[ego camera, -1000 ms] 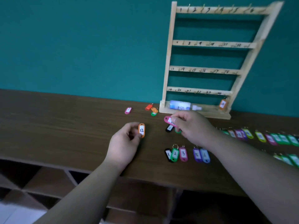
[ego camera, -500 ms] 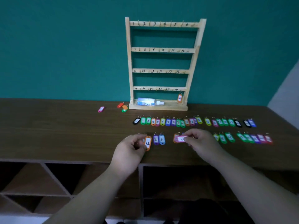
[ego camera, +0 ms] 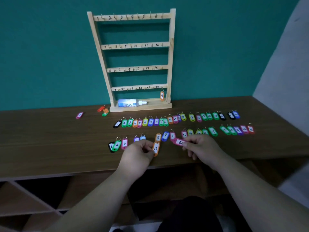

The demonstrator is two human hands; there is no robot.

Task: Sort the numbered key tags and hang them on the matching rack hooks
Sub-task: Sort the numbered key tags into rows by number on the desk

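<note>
1. At 7 o'clock in the view, under the brown desktop (ego camera: 50,148), are open shelf compartments (ego camera: 28,198) with slanted dividers.
2. The left hand (ego camera: 135,156) is over the desk's front edge. Its thumb and curled fingers are clamped on the orange tag 12 (ego camera: 155,149), which stands upright at the hand's 2 o'clock.
3. The right hand (ego camera: 202,148) is at 3 o'clock from the left one. Its fingertips pinch a pink tag (ego camera: 179,142) at its 10 o'clock. The label faces up and is turned round, and it seems to read 16.
4. Just beyond the hands, at 12 o'clock, lies the near row of tags (ego camera: 213,131). It runs from 1, 2, 3 at 9 o'clock, past 8, 9, 11, to about 23 at 3 o'clock. The hands hide some of it.
5. Behind it, the far row of tags (ego camera: 151,122) lies side by side, from a black 1 through the twenties.
6. At 10 o'clock from that row lie a loose pink tag (ego camera: 79,115) and a small red, orange and green cluster (ego camera: 104,111).
7. Farthest back, at 12 o'clock, the wooden rack (ego camera: 133,46) stands against the teal wall (ego camera: 41,56). Its hooks are numbered 1 to 24. An orange tag 24 (ego camera: 161,95) hangs at its hook, and a spray bottle (ego camera: 128,103) lies on the base.
</note>
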